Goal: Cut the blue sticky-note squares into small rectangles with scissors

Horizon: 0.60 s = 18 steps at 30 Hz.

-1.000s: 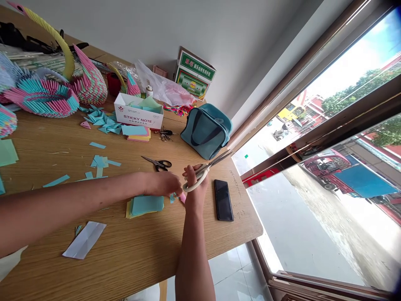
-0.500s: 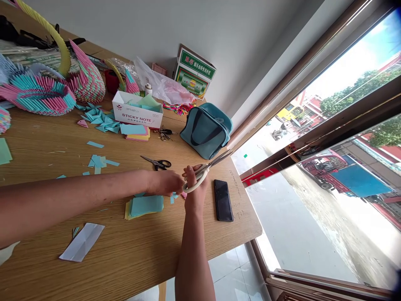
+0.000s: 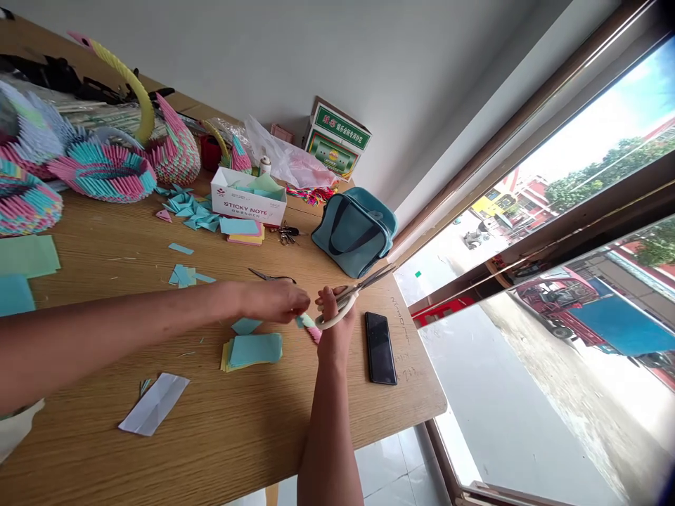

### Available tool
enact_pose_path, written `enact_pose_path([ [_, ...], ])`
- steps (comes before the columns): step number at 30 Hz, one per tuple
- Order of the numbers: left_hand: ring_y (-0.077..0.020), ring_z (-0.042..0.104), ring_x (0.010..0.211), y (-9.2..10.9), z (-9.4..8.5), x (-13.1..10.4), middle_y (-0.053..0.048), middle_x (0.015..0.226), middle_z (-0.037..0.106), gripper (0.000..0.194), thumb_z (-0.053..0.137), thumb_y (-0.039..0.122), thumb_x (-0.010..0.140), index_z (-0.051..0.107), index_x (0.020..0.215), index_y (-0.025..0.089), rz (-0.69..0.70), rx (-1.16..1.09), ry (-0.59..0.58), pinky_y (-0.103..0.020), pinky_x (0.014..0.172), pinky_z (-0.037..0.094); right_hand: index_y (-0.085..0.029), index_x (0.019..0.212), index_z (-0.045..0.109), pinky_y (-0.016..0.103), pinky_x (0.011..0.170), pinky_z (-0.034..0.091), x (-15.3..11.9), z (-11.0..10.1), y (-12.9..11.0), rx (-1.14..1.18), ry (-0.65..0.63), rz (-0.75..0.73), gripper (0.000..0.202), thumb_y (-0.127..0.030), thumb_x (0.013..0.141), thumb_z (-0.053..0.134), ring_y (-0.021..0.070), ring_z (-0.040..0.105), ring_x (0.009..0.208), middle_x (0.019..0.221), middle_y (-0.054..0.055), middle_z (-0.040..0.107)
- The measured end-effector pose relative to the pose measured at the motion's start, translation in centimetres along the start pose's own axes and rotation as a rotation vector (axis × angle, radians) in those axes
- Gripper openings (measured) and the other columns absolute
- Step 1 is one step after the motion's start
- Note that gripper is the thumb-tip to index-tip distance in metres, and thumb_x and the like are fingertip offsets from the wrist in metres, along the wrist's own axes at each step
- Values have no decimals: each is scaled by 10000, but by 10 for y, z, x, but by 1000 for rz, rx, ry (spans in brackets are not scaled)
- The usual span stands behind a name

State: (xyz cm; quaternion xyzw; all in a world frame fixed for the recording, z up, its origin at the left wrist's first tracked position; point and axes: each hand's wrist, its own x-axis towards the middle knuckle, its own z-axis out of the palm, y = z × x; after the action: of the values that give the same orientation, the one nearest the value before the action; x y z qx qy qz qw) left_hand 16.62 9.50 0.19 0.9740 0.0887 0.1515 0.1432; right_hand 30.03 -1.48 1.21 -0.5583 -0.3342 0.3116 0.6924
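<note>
My right hand (image 3: pixel 337 323) has white-handled scissors (image 3: pixel 340 309) hooked on it, blades toward the blue bag. To its left, my left hand (image 3: pixel 285 302) is closed, fingertips together near a small light-blue paper piece (image 3: pixel 300 320); whether it grips the piece is unclear. A pink and green strip of folded paper (image 3: pixel 312 329) lies between the hands, partly behind the scissor handle. Black scissors (image 3: pixel 264 275) are partly hidden behind my left hand. Below my left wrist is a stack of blue and yellow paper (image 3: pixel 256 349). Small blue cut pieces (image 3: pixel 182 275) lie beyond my forearm.
A phone (image 3: pixel 380 348) lies near the table's right edge (image 3: pixel 440 393). Behind stand a blue bag (image 3: pixel 353 232), a sticky note box (image 3: pixel 249 200) and paper swans (image 3: pixel 176 144). A folded white paper (image 3: pixel 155 404) is at the front left.
The view has shifted, so the table items appear farther right and slightly lower. My left hand has moved slightly away from the right, and more of the pink and green strip shows.
</note>
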Motion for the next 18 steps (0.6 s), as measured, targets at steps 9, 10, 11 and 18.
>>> enact_pose_path([
  [9, -136, 619, 696, -32, -54, -155, 2, 748, 682, 201, 486, 336, 838, 642, 756, 238, -502, 17, -17, -235, 620, 439, -203, 880, 508, 289, 704, 505, -4, 2, 2, 50, -42, -35, 340, -425, 797, 752, 152, 643, 713, 741, -10, 651],
  [10, -148, 655, 779, -35, -52, -167, -12, 850, 714, 251, 466, 387, 846, 665, 790, 245, -511, 4, -13, -243, 672, 475, -203, 881, 508, 293, 706, 506, -4, 2, 2, 47, -42, -30, 344, -430, 795, 752, 153, 641, 709, 738, -8, 653],
  [11, -155, 676, 859, -39, -52, -175, -25, 964, 733, 313, 435, 431, 856, 687, 852, 247, -552, 12, 42, -254, 733, 502, -204, 882, 506, 297, 708, 507, -4, 1, 2, 41, -44, -24, 346, -434, 796, 751, 153, 639, 706, 743, -5, 657],
  [18, -298, 438, 1431, -83, -33, -180, -212, 1508, 504, 788, 335, 559, 879, 502, 1418, 9, -814, 168, 238, -479, 1148, 363, -211, 899, 504, 286, 691, 491, -4, 3, 5, 8, -38, -21, 354, -448, 799, 748, 141, 620, 690, 785, 1, 664],
])
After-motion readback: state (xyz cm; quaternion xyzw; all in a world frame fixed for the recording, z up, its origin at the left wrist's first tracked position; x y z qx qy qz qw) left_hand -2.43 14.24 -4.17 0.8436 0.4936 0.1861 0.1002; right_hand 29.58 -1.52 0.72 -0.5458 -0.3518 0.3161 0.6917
